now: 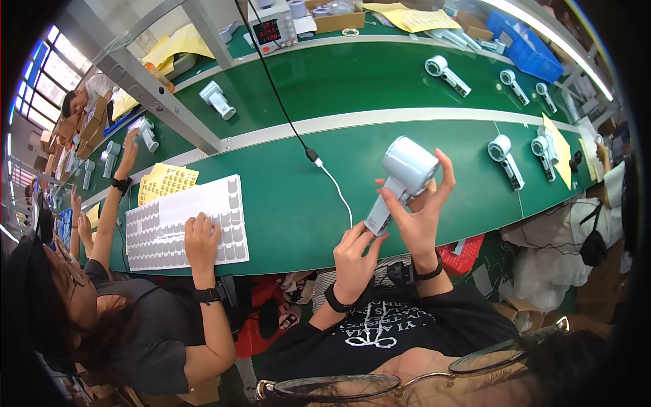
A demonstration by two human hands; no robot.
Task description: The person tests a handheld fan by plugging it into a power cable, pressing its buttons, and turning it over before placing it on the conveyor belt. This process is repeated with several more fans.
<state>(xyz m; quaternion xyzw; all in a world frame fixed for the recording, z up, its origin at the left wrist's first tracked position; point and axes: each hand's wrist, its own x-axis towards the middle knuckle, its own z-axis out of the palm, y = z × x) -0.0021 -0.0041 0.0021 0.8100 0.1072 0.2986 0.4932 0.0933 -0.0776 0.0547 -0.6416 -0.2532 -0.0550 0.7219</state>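
Head view. At the far right, a blue crate with pale bagged pieces inside, hard to make out singly. At the far middle, a cardboard box with white parts in it. At the near right, below the edge of the desk, a red crate with something small and pale inside, too small to identify.

Held up over the near side of the desk, right of the middle: a fan. Pale blue and glossy, with a wide drum-shaped head, a slimmer straight handle and a dark strip along one side of the handle. Tilted, long axis running from near left to far right; head at the far right end, handle end toward the near left.

In the left hand, fingers pinched on the handle's lower end; just beside them, the end of a white cable, impossible to tell whether plugged in. In the right hand, thumb against the handle near the head, fingers curled round behind, gripping.

At the right of the desk, other fans; at the left, a sticker sheet under a co-worker's hand.
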